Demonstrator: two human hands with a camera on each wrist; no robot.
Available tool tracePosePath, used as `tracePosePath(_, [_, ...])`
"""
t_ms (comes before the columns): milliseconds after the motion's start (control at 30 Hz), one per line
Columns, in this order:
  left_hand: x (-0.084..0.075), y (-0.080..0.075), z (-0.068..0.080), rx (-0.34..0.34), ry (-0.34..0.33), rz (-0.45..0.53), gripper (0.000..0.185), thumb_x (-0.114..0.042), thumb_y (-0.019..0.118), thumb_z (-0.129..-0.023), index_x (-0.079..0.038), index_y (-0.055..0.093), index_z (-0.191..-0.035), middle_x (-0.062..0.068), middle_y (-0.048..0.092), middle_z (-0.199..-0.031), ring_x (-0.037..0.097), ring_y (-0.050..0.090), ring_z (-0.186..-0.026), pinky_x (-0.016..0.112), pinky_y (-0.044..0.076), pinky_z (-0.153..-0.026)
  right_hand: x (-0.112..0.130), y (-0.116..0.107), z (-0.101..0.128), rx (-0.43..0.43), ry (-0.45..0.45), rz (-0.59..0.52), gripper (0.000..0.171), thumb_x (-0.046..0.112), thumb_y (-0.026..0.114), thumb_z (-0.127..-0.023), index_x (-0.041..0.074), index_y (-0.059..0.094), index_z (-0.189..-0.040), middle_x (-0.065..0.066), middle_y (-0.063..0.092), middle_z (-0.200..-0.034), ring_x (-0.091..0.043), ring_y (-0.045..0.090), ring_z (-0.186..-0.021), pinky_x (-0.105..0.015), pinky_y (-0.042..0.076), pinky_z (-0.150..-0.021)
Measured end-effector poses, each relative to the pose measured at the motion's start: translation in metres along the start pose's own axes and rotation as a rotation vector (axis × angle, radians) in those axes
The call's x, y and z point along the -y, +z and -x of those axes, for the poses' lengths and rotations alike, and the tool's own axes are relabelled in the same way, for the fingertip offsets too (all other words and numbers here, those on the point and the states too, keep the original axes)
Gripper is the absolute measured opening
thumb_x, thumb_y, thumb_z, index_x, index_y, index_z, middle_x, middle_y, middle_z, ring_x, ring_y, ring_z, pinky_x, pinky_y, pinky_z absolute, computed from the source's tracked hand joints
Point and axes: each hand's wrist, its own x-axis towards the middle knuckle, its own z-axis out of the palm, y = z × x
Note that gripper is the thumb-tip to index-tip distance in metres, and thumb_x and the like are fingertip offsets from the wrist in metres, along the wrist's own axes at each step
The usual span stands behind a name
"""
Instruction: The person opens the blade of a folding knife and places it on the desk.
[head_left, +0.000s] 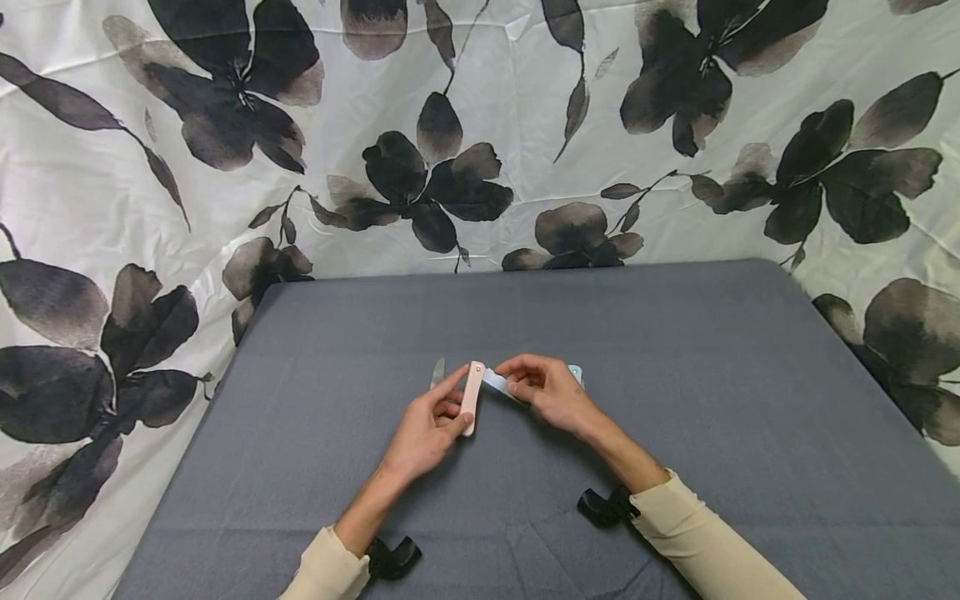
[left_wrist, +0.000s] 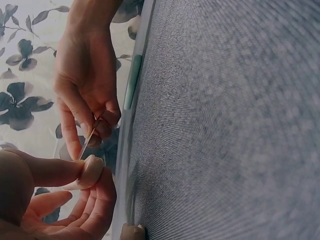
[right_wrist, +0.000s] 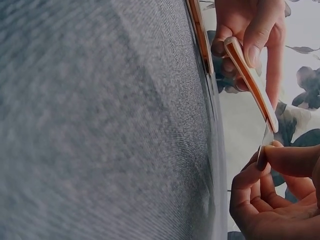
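The folding knife [head_left: 471, 402] is held above the middle of the gray-covered counter [head_left: 675, 333], between both hands. Its handle is pale pink, slim and slightly curved, with rounded ends and a small round pivot at the far end; the right wrist view shows an orange-toned slot along its edge. The blade [head_left: 497, 382], smooth and pale, projects from the pivot end at an angle to the handle. The left hand [head_left: 422, 435] grips the handle between thumb and fingers. The right hand [head_left: 553, 395] pinches the blade between thumb and fingers. A light blue piece [head_left: 575, 372] lies behind the right hand.
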Motion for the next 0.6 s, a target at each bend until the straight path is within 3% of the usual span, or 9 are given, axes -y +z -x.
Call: tracePosePath(600, [0.0010,-0.0034,0.0016,0.080,0.020,-0.063,0.068,0.007,0.069,-0.093,-0.017,0.052,-0.154,0.018,0.069,-0.112,0.013,0.065,-0.086,0.020,0.054,-0.071,-0.0017,-0.0074,0.0034,0.015,-0.030,0.074,0.023,0.000,0.064,-0.100,0.003,0.074,-0.120,-0.016,0.071,-0.102,-0.015,0.063,-0.084,-0.023,0.051,-0.072])
